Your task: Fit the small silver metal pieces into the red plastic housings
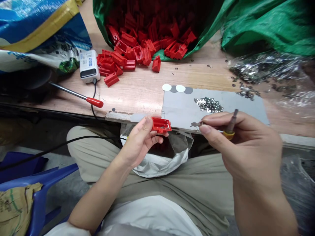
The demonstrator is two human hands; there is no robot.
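My left hand (140,141) is closed on a small red plastic housing (161,125), its open side facing up with small metal parts inside. To its right, my right hand (241,141) pinches a small flat metal piece (195,124) between thumb and index finger. A screwdriver-like tool (231,126) with a yellow collar is also tucked in that hand, its metal end pointing up; the rest is hidden by the palm. Beyond the fingers, a pile of small shiny metal pieces (209,105) lies on a grey sheet (177,105).
Red housings (128,39) spill from a green bag (209,32) at the back. On the left are a white device (89,65) with a cable and a red-handled rod (94,102). Clear plastic with metal pieces (268,68) lies right. An open white bag (159,164) hangs below the table edge.
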